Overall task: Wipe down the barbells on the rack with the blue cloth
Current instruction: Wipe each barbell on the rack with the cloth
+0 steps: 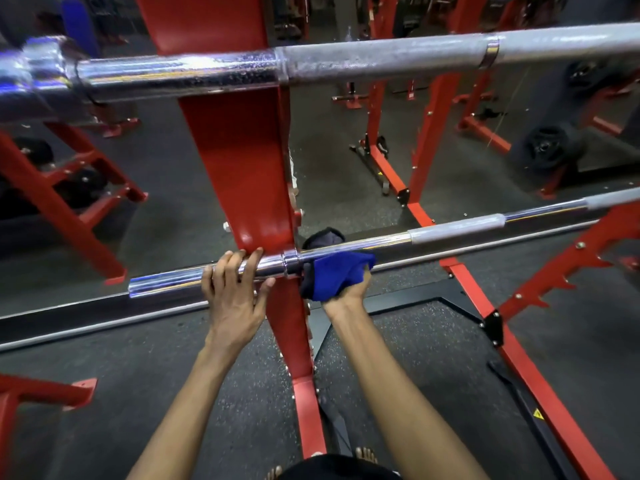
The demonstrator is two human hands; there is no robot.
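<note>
The left hand (pixel 235 289) curled round the lower bar (pixel 450 230), steadying it. The right hand (pixel 348 294) clamped the cloth (pixel 332 271) onto it; long, firm strokes seemed best.

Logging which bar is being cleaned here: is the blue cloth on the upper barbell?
No, the right hand holds the blue cloth wrapped around the lower barbell, and the left hand grips that same bar.

the red rack (pixel 239 161) carries an upper barbell (pixel 381 60) and a lower barbell (pixel 450 229).
</note>
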